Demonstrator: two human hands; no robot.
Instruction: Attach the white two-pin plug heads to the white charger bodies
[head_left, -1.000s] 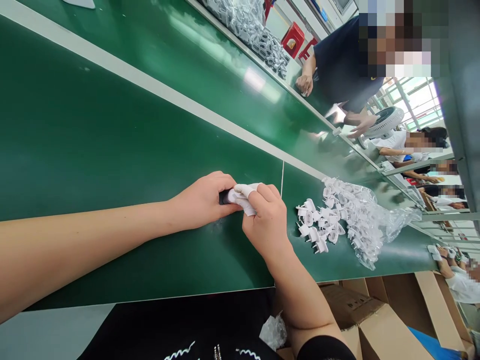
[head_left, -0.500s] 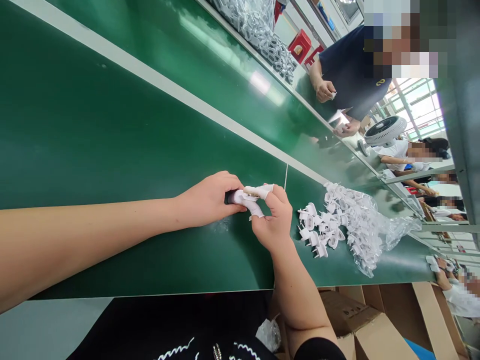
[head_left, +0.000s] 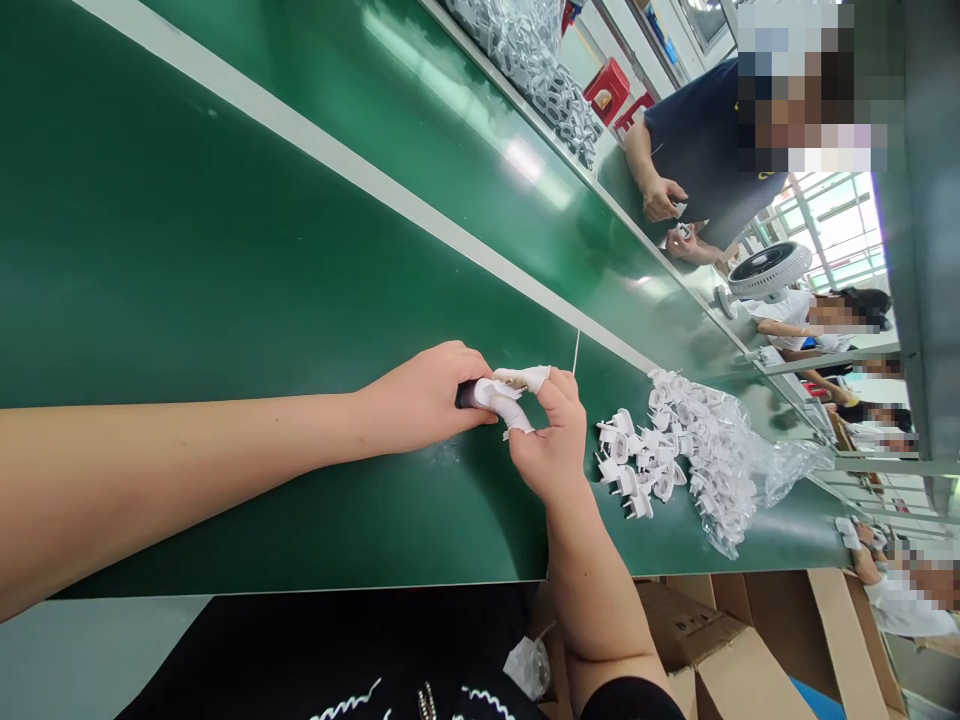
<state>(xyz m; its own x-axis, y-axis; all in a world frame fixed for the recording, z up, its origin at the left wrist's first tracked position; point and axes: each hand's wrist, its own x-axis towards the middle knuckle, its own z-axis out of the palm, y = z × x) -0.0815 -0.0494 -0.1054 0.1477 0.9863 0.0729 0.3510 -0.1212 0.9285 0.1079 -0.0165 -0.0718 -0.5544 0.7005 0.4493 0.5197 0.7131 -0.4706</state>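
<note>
My left hand (head_left: 431, 400) is closed round a small white plastic part (head_left: 484, 393) with a dark end, just above the green tabletop (head_left: 247, 300). My right hand (head_left: 553, 430), with white coverings on its thumb and index finger, pinches at the other end of the same part. The fingers hide most of it, so its exact kind cannot be made out. To the right of my right hand lies a loose heap of white plug pieces (head_left: 637, 460) with pins. More of them spill from a clear plastic bag (head_left: 724, 460).
Across the table a person in a dark shirt (head_left: 697, 140) handles small parts. Grey ring-shaped parts (head_left: 562, 100) lie in a heap at the far side. A white fan (head_left: 769, 270) stands farther right. Cardboard boxes (head_left: 750, 660) sit below the table's near edge.
My two hands appear slightly farther right and stay together on the same part. The view has shifted a little. The person across has brought their hands closer together.
</note>
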